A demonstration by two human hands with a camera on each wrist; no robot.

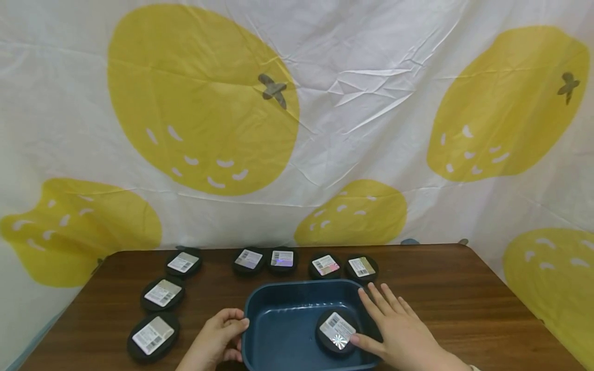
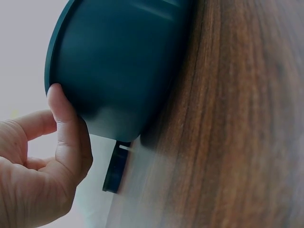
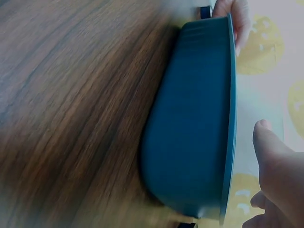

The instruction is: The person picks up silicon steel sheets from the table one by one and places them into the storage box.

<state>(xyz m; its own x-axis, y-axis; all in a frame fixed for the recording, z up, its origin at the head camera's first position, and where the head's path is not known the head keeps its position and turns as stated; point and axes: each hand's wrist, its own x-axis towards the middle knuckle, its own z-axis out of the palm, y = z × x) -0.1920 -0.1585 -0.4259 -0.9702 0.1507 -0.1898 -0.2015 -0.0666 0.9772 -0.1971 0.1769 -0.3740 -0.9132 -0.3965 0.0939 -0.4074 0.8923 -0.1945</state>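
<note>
A dark blue rectangular basin point(image 1: 283, 335) stands at the front of the table. My left hand point(image 1: 218, 337) grips its left rim, fingers curled; the left wrist view shows the thumb point(image 2: 64, 114) against the basin wall. Inside the basin, towards the right, lies a round black disc point(image 1: 336, 332) bearing a white barcode label. Over the right rim my right hand point(image 1: 403, 330) is spread with straight fingers. Its thumb tip appears beside the disc in the head view, while the right wrist view shows that thumb point(image 3: 268, 142) raised above the rim.
Two similar labelled discs point(image 1: 248, 260) sit side by side behind the basin, with another pair point(image 1: 325, 265) farther right. Several more, including a near one point(image 1: 153, 337), line the left side of the wooden table point(image 1: 431, 278). A lemon-print cloth point(image 1: 362, 129) hangs behind.
</note>
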